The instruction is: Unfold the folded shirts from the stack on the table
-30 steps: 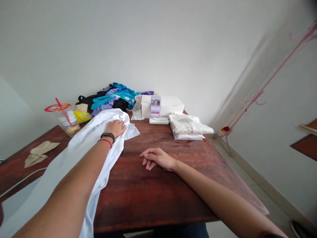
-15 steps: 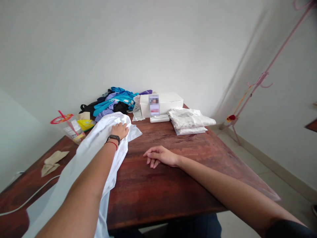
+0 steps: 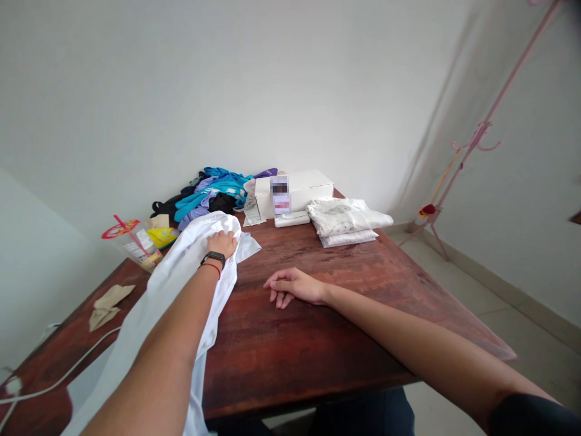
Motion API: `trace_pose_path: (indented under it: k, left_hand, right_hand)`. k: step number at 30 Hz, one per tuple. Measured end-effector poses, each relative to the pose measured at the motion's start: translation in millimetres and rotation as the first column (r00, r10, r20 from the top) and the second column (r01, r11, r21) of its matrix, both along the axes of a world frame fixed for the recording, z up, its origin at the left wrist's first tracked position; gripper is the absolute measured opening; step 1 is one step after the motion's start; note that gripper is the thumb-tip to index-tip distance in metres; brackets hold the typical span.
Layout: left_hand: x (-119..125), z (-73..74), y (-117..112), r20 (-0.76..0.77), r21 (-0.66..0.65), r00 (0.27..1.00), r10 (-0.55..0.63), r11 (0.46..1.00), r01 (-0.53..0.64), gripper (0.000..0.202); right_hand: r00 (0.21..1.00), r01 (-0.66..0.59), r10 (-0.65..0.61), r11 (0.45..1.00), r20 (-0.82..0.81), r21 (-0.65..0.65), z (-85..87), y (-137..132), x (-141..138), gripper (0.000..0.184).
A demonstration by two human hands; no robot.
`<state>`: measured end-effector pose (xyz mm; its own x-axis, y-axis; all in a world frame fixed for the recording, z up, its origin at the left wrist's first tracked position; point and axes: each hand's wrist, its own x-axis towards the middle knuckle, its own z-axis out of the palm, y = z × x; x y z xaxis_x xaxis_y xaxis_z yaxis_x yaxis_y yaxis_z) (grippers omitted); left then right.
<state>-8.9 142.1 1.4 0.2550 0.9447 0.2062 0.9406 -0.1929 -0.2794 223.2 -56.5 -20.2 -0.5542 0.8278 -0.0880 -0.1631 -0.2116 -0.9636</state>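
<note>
Presently the left hand (image 3: 222, 244) lies palm down on a white shirt (image 3: 175, 269), centre left of the frame. Its grip is wide, with the fingers flat on the cloth and closed on nothing. A black band (image 3: 213, 257) sits at that wrist. The shirt runs from under the hand toward the lower left and hangs over the near edge of the tabletop (image 3: 295, 351).

The right hand (image 3: 295, 286) rests on bare wood at centre frame, well apart from the shirt. Its grip is loosely curled and empty.

At the far edge, upper centre, stand a white box (image 3: 302, 183), a stack of folded whites (image 3: 345, 221) just right of it and a heap of coloured clothes (image 3: 213, 184) to its left. A plastic cup (image 3: 131, 242) stands at the left, with crumpled brown paper (image 3: 109, 300) and a cable (image 3: 68, 375) below it.
</note>
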Motion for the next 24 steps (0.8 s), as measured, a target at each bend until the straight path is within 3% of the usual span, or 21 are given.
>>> trace_pose_path:
  k: [19,24]
  left_hand:
    - [13,1.6,2,-0.093,-0.057,0.983,0.156,0.985,-0.161,0.05]
    - [15,1.6,2,-0.116,-0.062,0.978,0.176,0.981,-0.184,0.051]
  right_hand:
    - [1.0,0.009,-0.009,1.0,0.011,0.001,-2.1,2,-2,0.037]
    - [1.0,0.026,-0.026,1.0,0.008,-0.008,0.5,0,-2,0.053]
